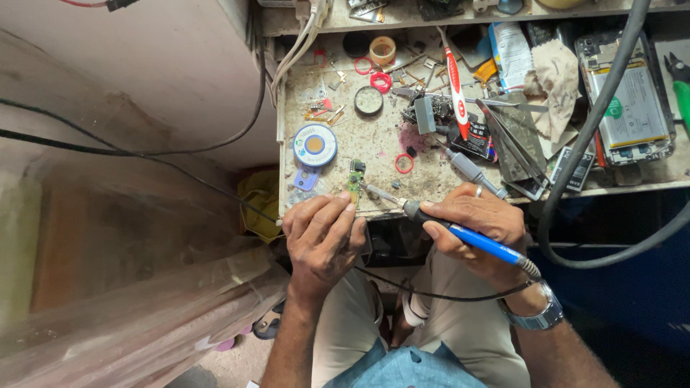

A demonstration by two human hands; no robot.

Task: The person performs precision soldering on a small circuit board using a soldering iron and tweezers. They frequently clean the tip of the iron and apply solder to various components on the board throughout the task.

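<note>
Soldering step, I judge. My left hand pins the small green circuit board at the workbench front edge; right hand is clamped on the blue soldering iron, tip at the board. Next calls for steady contact.

Pretty cramped tabletop. The only real bare patch is mid-bench, between the solder reel and the red ring, just above the little green board. Right of that it's wall-to-wall junk: tweezers, a red-and-white tool, a metal plate, a rag and an opened phone. A thick black cable loops across the right edge. Left side is blocked by a wall.
</note>
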